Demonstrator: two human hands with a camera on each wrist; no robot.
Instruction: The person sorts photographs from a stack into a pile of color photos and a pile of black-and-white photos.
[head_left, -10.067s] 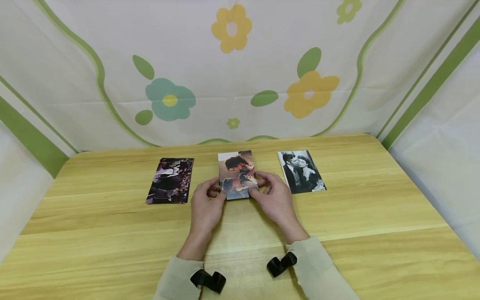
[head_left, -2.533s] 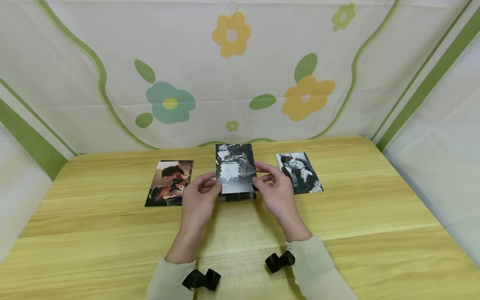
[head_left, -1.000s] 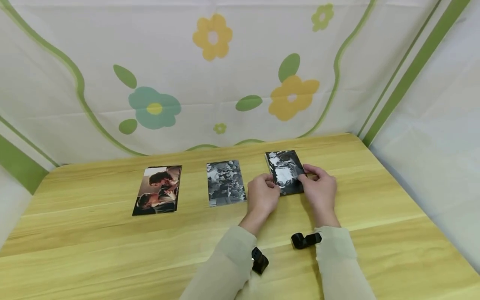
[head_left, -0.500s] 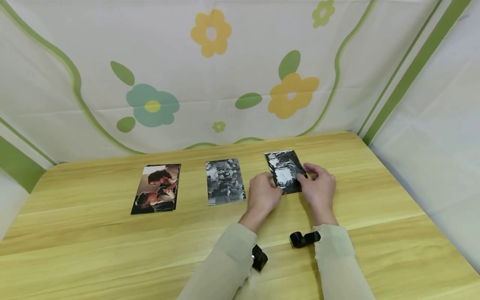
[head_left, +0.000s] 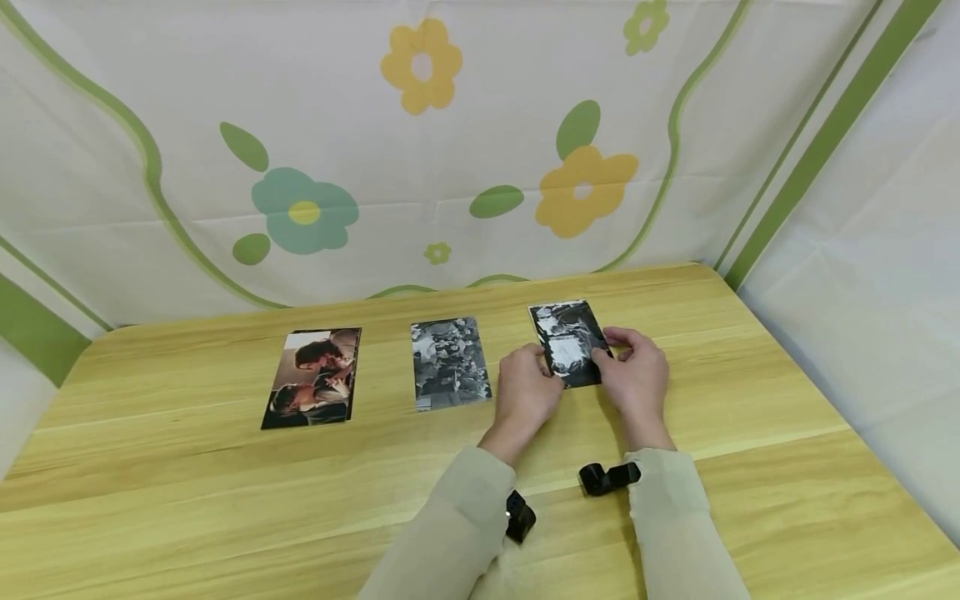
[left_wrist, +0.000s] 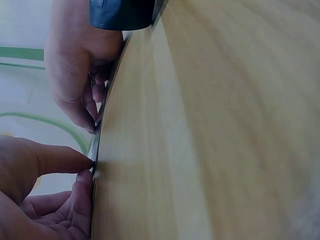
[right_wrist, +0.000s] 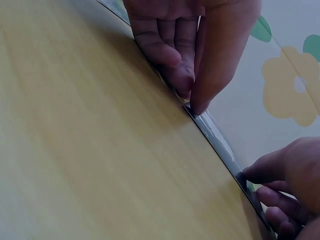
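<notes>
A black-and-white photo print lies at the right of the table on top of another print, whose pale edge shows at its left. My left hand pinches its near left corner. The thumb of my right hand rests over its right edge, fingers curled beside it. In the left wrist view my left hand and right hand meet the thin photo edge at table level. The right wrist view has my left hand and right hand holding its opposite ends.
A black-and-white crowd photo lies mid-table, left of my left hand. Farther left, a colour photo of two people tops a slightly uneven pile. A flowered cloth rises behind the wooden table. Each wrist carries a black camera.
The earlier colour photo went from the middle to the left pile. Then both hands carried the black-and-white photo from the middle onto the right print. In the last half second, the hands hardly move.
</notes>
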